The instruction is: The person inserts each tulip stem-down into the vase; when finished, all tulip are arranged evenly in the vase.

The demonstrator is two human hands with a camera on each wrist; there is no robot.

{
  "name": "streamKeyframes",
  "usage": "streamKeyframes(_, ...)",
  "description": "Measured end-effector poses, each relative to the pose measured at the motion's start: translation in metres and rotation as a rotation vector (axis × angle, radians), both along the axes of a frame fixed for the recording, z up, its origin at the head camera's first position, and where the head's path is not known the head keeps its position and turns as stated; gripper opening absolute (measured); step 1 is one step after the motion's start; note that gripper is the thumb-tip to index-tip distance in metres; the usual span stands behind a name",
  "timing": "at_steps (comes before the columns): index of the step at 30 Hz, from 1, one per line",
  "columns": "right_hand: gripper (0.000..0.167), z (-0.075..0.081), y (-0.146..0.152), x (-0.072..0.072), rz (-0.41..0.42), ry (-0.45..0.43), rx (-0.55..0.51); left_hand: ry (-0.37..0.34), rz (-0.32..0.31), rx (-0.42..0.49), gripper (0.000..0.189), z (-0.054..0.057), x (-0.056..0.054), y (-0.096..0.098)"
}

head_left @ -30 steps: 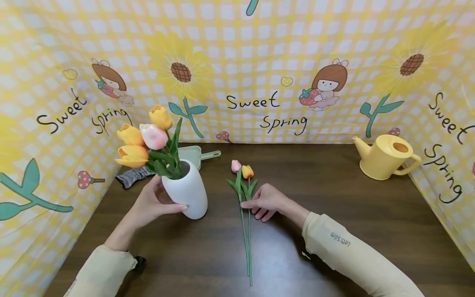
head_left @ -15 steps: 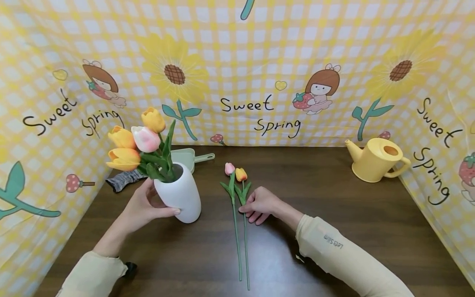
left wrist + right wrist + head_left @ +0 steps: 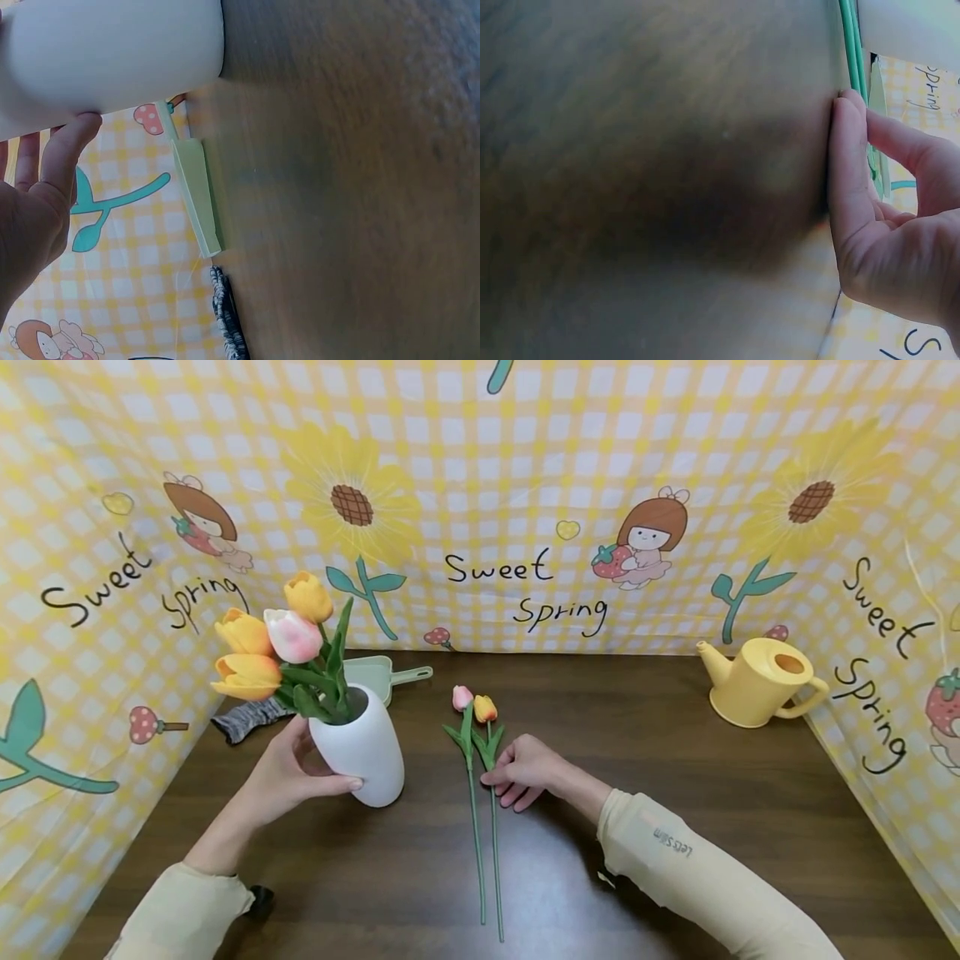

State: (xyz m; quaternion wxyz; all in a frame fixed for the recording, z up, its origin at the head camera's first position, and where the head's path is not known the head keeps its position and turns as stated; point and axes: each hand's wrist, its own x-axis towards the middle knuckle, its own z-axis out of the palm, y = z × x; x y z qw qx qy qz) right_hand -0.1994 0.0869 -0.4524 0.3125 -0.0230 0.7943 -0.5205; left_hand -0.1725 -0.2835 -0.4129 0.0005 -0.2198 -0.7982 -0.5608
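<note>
In the head view my left hand (image 3: 288, 777) grips a white vase (image 3: 367, 756) round its side, thumb across the front. The vase leans a little to the left and holds several yellow-orange tulips (image 3: 247, 677) and a pink-and-white tulip (image 3: 292, 635). At the middle of the table, my right hand (image 3: 528, 772) pinches the stem of an orange tulip (image 3: 485, 708) just below its leaves. Close to its left lies a pink tulip (image 3: 462, 697). The right wrist view shows thumb and fingertips meeting at the green stems (image 3: 853, 52).
Behind the vase lies a pale green dustpan (image 3: 378, 677), partly hidden. A grey knitted item (image 3: 243, 720) is at the back left. On the right stands a yellow watering can (image 3: 761, 681). Checked yellow cloth walls (image 3: 517, 468) enclose the dark wooden table (image 3: 622, 718).
The two loose stems have come slightly apart, and my right fingers now sit on the orange tulip's stem alone. The vase stays in my left hand. The head view has shifted slightly.
</note>
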Motion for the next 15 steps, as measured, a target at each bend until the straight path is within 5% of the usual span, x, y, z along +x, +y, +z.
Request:
streamKeyframes(6, 0.021, 0.004, 0.005, -0.004, -0.002, -0.09, -0.081, -0.003, -0.004, -0.003, 0.098, 0.001, -0.001, -0.001)
streamKeyframes(15, 0.023, 0.016, 0.028, -0.01, -0.014, -0.104, -0.098, -0.012, 0.008, 0.003, 0.099, 0.0, 0.0, 0.0)
